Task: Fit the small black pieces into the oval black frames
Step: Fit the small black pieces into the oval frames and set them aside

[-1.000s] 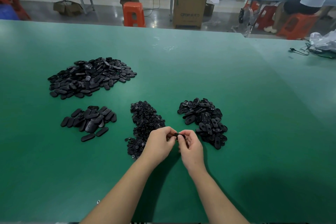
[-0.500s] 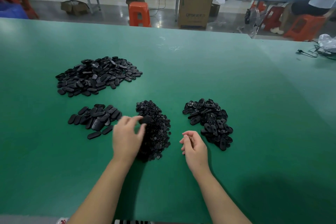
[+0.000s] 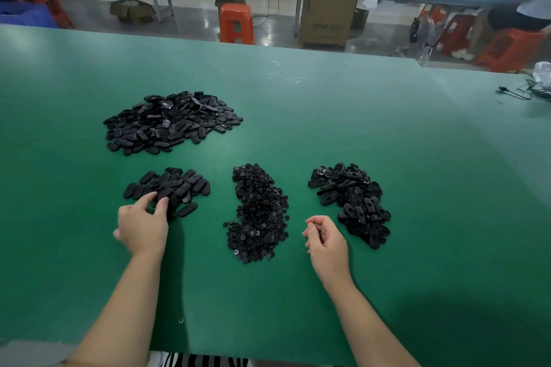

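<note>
Several heaps of black parts lie on the green table. The pile of small black pieces sits in the middle, between my hands. To its right is a pile of oval frames with holes in them. A small group of closed ovals lies at the left, with a larger heap of ovals behind it. My left hand is at the near edge of the small group, finger and thumb curled round an oval piece there. My right hand rests loosely curled beside the frames pile, holding nothing.
One stray small black piece lies near the table's front edge. A black cable and a plastic bag lie at the far right. Beyond the table are orange stools, a cardboard box and a seated person.
My hands were together pressing a piece at the middle. The left hand then carried an oval leftward over the small pieces to the small left group. The right hand stayed put.
</note>
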Demonstrator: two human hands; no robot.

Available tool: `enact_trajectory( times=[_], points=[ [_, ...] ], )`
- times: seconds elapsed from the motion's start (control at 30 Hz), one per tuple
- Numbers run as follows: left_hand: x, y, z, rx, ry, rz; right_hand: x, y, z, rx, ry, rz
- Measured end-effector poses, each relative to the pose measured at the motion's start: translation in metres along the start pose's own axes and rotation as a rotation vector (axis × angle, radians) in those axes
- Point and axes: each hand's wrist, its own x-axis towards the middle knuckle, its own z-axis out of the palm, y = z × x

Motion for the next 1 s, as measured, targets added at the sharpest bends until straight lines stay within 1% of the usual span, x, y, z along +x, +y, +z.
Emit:
enact_trajectory(
  times=[0.07,0.1,0.17,0.2,0.27,0.33,0.4,0.43,0.57,0.73,0.9,0.93,1.0],
  points=[
    [-0.002,0.003,0.002,0.016,0.006,0.013,0.0,-0.001,0.0,-0.01,-0.003,-0.001],
    [-0.006,0.004,0.004,0.01,0.022,0.046,0.0,-0.001,0.0,-0.014,-0.005,-0.002],
    [-0.016,0.01,0.007,-0.027,0.048,0.162,-0.001,-0.001,0.0,-0.022,-0.008,-0.007],
    [-0.022,0.014,0.009,-0.048,0.035,0.226,-0.001,-0.001,0.0,-0.023,-0.009,-0.007],
    [-0.035,0.025,0.015,-0.054,-0.057,0.345,-0.001,-0.002,0.001,-0.022,-0.01,-0.007],
    [-0.048,0.036,0.023,0.006,-0.194,0.433,-0.002,-0.002,0.001,-0.03,-0.014,-0.005],
    [-0.058,0.043,0.031,0.062,-0.313,0.449,-0.001,-0.002,0.0,-0.033,-0.018,0.0],
    [-0.063,0.044,0.034,0.071,-0.344,0.445,-0.002,-0.002,0.0,-0.033,-0.019,0.004],
    [-0.068,0.033,0.034,-0.007,-0.362,0.442,-0.002,-0.001,0.0,-0.023,-0.019,0.012],
    [-0.067,0.025,0.026,-0.032,-0.435,0.51,-0.003,-0.002,0.001,-0.032,-0.025,-0.002],
    [-0.068,0.025,0.028,-0.035,-0.407,0.53,-0.001,-0.006,-0.004,-0.082,-0.09,-0.009],
    [-0.068,0.025,0.029,-0.034,-0.389,0.537,-0.001,-0.007,-0.007,-0.135,-0.093,-0.039],
    [-0.069,0.023,0.031,-0.022,-0.362,0.556,-0.001,-0.006,-0.017,-0.357,-0.047,-0.137]
  ],
)
